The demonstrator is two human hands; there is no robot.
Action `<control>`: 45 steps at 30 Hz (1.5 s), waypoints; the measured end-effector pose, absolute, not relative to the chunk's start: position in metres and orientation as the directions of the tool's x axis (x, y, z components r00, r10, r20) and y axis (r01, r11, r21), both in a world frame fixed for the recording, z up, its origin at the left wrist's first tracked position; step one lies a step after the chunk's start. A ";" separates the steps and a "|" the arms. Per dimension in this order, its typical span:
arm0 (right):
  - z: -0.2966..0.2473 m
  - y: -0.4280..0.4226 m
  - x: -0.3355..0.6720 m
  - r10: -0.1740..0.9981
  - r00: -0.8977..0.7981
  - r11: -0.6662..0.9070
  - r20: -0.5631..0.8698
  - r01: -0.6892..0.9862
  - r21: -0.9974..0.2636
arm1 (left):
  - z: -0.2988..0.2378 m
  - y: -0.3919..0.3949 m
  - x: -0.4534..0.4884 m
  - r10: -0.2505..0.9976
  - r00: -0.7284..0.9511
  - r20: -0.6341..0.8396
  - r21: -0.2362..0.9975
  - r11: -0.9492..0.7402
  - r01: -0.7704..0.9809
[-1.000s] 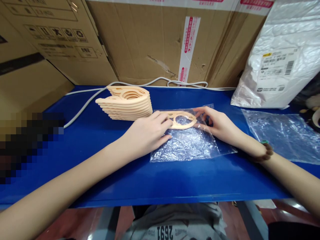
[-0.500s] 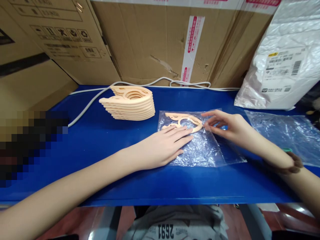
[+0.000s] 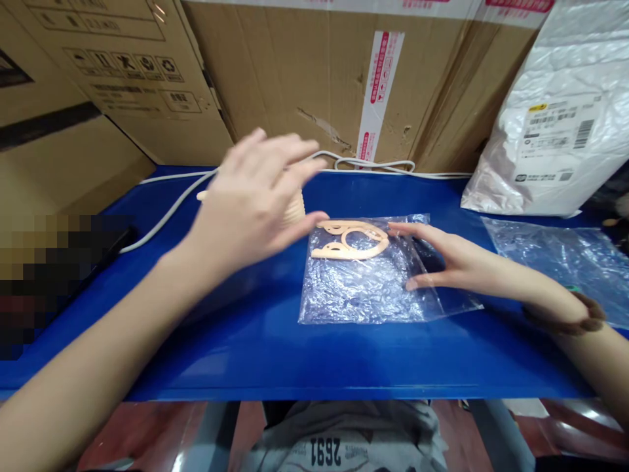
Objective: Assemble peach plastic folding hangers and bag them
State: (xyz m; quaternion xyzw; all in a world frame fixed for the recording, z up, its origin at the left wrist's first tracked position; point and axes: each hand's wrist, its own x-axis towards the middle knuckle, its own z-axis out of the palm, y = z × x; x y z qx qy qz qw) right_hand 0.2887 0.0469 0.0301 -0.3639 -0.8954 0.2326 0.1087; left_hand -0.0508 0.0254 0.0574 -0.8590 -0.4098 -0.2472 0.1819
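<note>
A clear plastic bag (image 3: 363,288) lies flat on the blue table (image 3: 295,354). A flat peach plastic piece (image 3: 350,240) with curved cut-outs sits at the bag's far end. My right hand (image 3: 455,261) rests open on the bag's right side, fingers stretched toward the piece. My left hand (image 3: 253,196) hovers open above the table, fingers spread, in front of a stack of the same peach pieces (image 3: 295,211), which it mostly hides. It holds nothing.
Cardboard boxes (image 3: 295,78) line the back of the table. A white cable (image 3: 167,210) runs along them. A white shipping bag (image 3: 550,124) leans at the right, with more clear bags (image 3: 565,262) in front of it. A blurred patch covers the left edge.
My left hand has lifted off the bag and swung up and left toward the stack. My right hand has flattened onto the bag's right side.
</note>
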 end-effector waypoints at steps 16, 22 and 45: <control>0.027 0.031 0.273 0.723 -0.689 0.664 0.048 0.675 -0.321 | 0.063 0.064 -0.110 0.864 0.426 0.268 -0.188 -0.386 0.903; 0.045 0.026 0.272 0.768 -0.552 0.640 0.324 0.657 -0.398 | 0.067 0.059 -0.109 0.856 0.380 0.351 -0.010 -0.403 0.915; 0.057 0.012 0.256 0.927 -0.373 0.119 0.023 0.234 -0.965 | 0.026 0.015 -0.021 0.478 0.681 0.556 -0.204 -0.715 0.668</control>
